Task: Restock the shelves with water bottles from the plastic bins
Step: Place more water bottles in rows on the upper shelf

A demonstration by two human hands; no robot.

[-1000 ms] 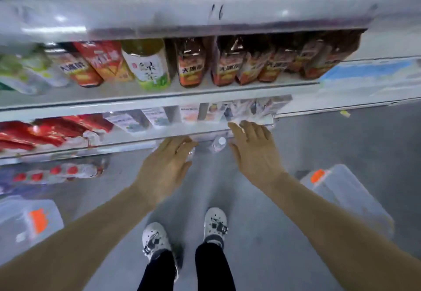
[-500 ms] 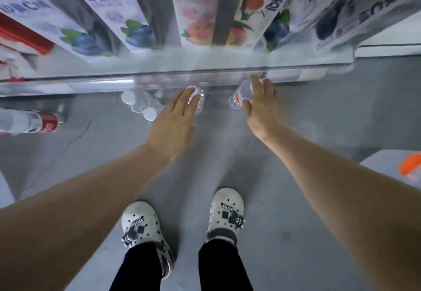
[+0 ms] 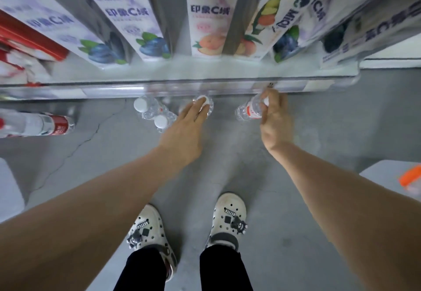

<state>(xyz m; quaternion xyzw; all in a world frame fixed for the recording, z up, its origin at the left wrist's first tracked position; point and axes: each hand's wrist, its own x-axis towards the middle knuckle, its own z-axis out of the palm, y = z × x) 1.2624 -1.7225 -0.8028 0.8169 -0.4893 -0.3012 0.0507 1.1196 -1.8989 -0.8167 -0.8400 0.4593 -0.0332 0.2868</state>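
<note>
- The shelf [image 3: 205, 85] with the juice cartons [image 3: 206, 17] fills the top of the view; under its front lip, low near the floor [image 3: 227, 165], stand the water bottles.
- The step in hand looks like placing: both arms reach down to set bottles into the lowest row.
- The right hand [image 3: 274, 117] is wrapped round a tilted, red-labelled bottle [image 3: 248, 110] just below the lip.
- The left hand [image 3: 184, 133] lies flat, fingers straight, its tips on the white cap of an upright bottle [image 3: 205, 104].
- Two more bottles [image 3: 150, 113] stand just left of it.
- Next, I judge, the tilted bottle needs righting and pushing back beside the others.
- Against half a second ago, the right hand's fingers have curled round its bottle instead of lying along it; the left hand has hardly moved.
</note>
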